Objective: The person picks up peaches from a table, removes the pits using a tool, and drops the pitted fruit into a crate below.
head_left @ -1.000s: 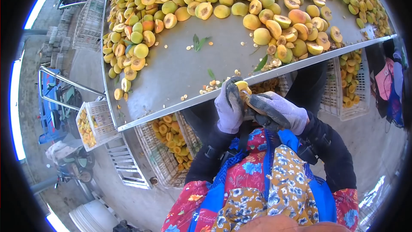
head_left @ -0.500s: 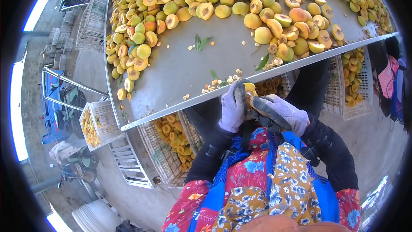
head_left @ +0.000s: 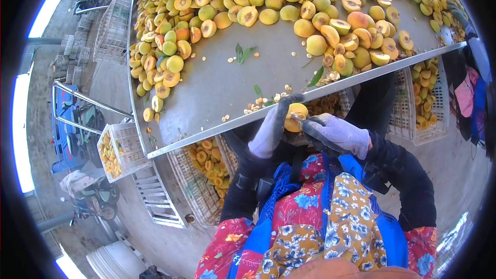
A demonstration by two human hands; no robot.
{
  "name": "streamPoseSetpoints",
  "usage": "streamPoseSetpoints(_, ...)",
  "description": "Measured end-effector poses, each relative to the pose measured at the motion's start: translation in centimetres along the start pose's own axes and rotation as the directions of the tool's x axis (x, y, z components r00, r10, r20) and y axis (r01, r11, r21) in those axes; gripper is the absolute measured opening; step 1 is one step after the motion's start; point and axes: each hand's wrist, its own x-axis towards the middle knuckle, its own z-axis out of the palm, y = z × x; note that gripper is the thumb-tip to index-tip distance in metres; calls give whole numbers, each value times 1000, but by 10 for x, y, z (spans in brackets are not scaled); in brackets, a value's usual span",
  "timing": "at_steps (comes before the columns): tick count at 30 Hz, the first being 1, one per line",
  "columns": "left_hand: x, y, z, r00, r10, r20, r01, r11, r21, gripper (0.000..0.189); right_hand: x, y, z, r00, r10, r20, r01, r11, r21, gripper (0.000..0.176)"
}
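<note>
Just off the front edge of the metal table, a yellow peach half (head_left: 296, 122) shows its cut face and browned hollow. My left hand (head_left: 269, 128), in a lilac glove with dark grey palm, holds it from the left, fingers fairly straight along its side. My right hand (head_left: 338, 133), gloved alike, is closed around a small tool whose metal tip (head_left: 296, 117) touches the hollow. The tool's handle is hidden inside my fingers. Small pale pit pieces (head_left: 256, 107) lie on the table edge beside my left fingertips.
The metal table (head_left: 222, 67) bears a heap of whole and halved peaches (head_left: 248, 0). Beneath it stand crates of peach halves, one at left (head_left: 194, 191) and one at right (head_left: 408, 108). Another person's arm (head_left: 478, 54) reaches in at the right edge. A raised crate (head_left: 124, 144) stands left.
The peach half has turned so its cut face shows more. My left fingers have straightened and the hand has shifted slightly left. Another person's arm has appeared at the right.
</note>
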Motion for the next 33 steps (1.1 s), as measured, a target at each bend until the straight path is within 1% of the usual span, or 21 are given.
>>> streamPoseSetpoints(2,-9,-17,15,985,88,-148,-109,985,-135,44,0,0,-1,997,68,35,-71,994,79,43)
streamPoseSetpoints(3,-7,-31,11,966,145,-214,-161,985,-59,43,1,1,-1,993,104,59,-111,987,116,42)
streamPoseSetpoints(4,-6,-38,2,977,155,-145,-148,987,55,43,4,8,-1,999,-35,4,35,998,-52,41)
streamPoseSetpoints(6,-7,-33,-11,989,146,-10,-138,950,280,42,15,31,-2,945,-325,-23,291,873,-392,39)
streamPoseSetpoints(7,-9,-38,-18,959,282,25,-259,835,486,38,17,35,-3,903,-430,27,392,795,-463,37)
streamPoseSetpoints(8,-9,-38,-25,934,337,117,-340,743,577,35,16,34,-2,883,-465,61,412,707,-574,37)
streamPoseSetpoints(10,-9,-36,-39,863,394,317,-493,512,703,52,11,31,0,844,-519,138,428,495,-756,36)
streamPoseSetpoints(12,-5,-40,-45,906,314,283,-420,743,521,64,2,26,8,895,-445,-33,265,590,-762,36)
streamPoseSetpoints(14,-9,-44,-45,865,409,291,-495,601,627,63,-4,28,10,913,-389,-126,191,678,-710,36)
streamPoseSetpoints(16,-30,-22,-34,923,366,120,-356,692,628,53,-11,38,1,922,-369,-121,217,749,-626,37)
streamPoseSetpoints(17,-44,-10,-34,937,346,44,-296,722,626,48,-11,49,-4,862,-506,-40,373,685,-625,39)
streamPoseSetpoints(18,-62,-4,-44,943,332,-32,-209,662,720,45,-8,52,-5,911,-400,-98,299,807,-510,39)
streamPoseSetpoints(20,-98,-6,-74,931,297,-211,63,439,896,42,-6,55,-11,973,-157,-169,114,965,-238,39)
streamPoseSetpoints(21,-114,-6,-84,878,319,-356,276,271,922,42,-7,50,-12,987,-85,-135,79,996,-48,35)
streamPoseSetpoints(22,-121,4,-79,727,352,-590,560,193,806,41,-7,45,-13,995,-13,-99,27,990,141,31)
streamPoseSetpoints(23,-123,4,-85,664,506,-550,665,-63,744,39,-5,48,-14,997,51,-52,-34,958,284,29)
streamPoseSetpoints(26,-64,55,-38,669,586,-457,458,160,874,36,21,92,-22,998,-45,-42,53,976,211,35)
streamPoseSetpoints(28,6,58,-17,798,590,-125,135,28,990,34,24,96,-22,993,37,-116,-28,996,81,31)
streamPoseSetpoints(29,44,60,3,850,522,-65,34,68,997,36,28,119,-20,917,-302,-261,180,897,-404,41)
streamPoseSetpoints(32,157,32,22,829,447,336,-289,-172,942,38,19,128,-18,890,-272,-366,117,912,-393,51)
streamPoseSetpoints(33,178,25,14,812,448,374,-335,-166,927,38,19,129,-20,900,-205,-385,35,914,-405,53)
